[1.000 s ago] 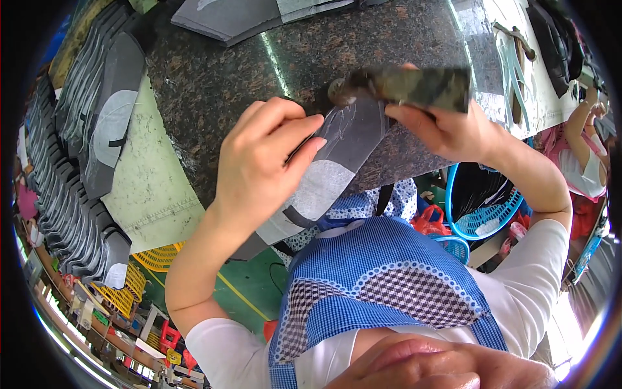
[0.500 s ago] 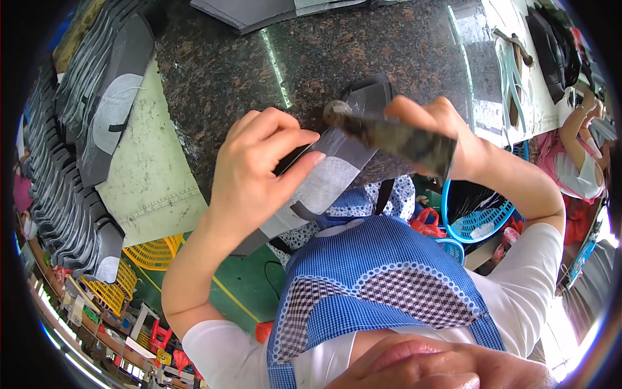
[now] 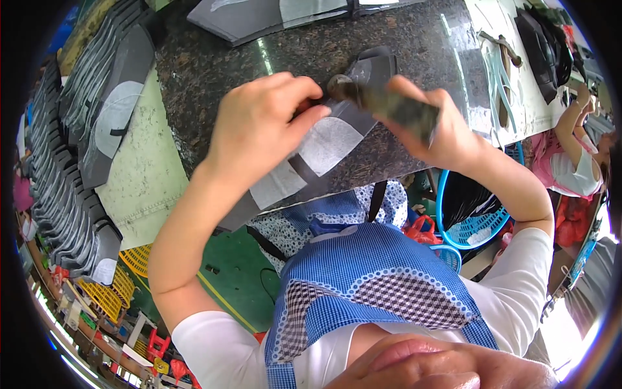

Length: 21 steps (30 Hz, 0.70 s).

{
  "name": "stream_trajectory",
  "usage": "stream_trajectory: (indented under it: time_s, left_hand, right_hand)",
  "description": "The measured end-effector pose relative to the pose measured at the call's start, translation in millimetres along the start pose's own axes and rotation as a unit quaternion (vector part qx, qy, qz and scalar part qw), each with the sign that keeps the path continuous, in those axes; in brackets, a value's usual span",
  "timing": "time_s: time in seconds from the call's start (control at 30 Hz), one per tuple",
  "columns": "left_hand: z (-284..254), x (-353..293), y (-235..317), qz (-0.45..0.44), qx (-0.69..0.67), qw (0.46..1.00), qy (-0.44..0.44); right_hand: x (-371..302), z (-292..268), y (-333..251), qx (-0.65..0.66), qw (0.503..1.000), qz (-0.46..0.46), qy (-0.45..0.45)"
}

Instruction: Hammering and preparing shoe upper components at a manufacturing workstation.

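A dark grey flat panel (image 3: 359, 120) with pale grey patches lies slantwise on the speckled stone tabletop (image 3: 207, 78), its lower end reaching the near edge. My left hand (image 3: 262, 120) is closed at the panel's left edge, thumb and fingers pinched together there. What sits between the fingertips is mostly hidden. In my right hand (image 3: 447, 129) is a worn, dark hammer (image 3: 395, 107). Its round end is over the panel, close to my left fingertips; whether it touches cannot be told.
Long rows of similar dark panels (image 3: 113, 110) stand overlapped at the left. Another stack of panels (image 3: 253, 19) lies at the far edge. A second hammer (image 3: 502, 48) rests at the right beside pale strips. A blue basket (image 3: 447, 227) and yellow baskets (image 3: 107, 295) are below; a co-worker (image 3: 570, 152) is at the right.
Both hands and the panel have shifted farther from my body. The round end of the hammer has moved up along with them, staying near my left fingertips.
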<state>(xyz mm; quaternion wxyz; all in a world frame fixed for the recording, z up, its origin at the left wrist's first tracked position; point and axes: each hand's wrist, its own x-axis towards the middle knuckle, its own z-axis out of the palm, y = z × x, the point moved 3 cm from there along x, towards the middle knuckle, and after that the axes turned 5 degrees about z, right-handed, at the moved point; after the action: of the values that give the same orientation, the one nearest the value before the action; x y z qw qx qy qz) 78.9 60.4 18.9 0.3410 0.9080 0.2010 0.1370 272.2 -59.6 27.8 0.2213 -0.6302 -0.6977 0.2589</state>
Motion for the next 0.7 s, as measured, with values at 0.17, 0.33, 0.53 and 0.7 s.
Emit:
stream_trajectory:
  time_s: [0.17, 0.33, 0.53, 0.7]
  left_hand:
    - [-9, -21, -4, -0.095, -0.079, 0.991, -0.052]
    - [10, -38, 26, 0.05, 0.173, 0.983, 0.034]
    - [6, -42, 13, 0.065, 0.131, 0.988, 0.041]
    - [-13, -39, -8, -0.104, -0.18, 0.976, -0.064]
  right_hand:
    - [12, -9, 8, 0.13, 0.986, 0.1, 0.039]
    - [5, 5, -4, 0.041, 0.997, -0.061, -0.036]
    - [17, 1, -16, 0.053, 0.998, -0.003, -0.02]
    - [17, 8, -9, 0.092, 0.995, -0.018, -0.022]
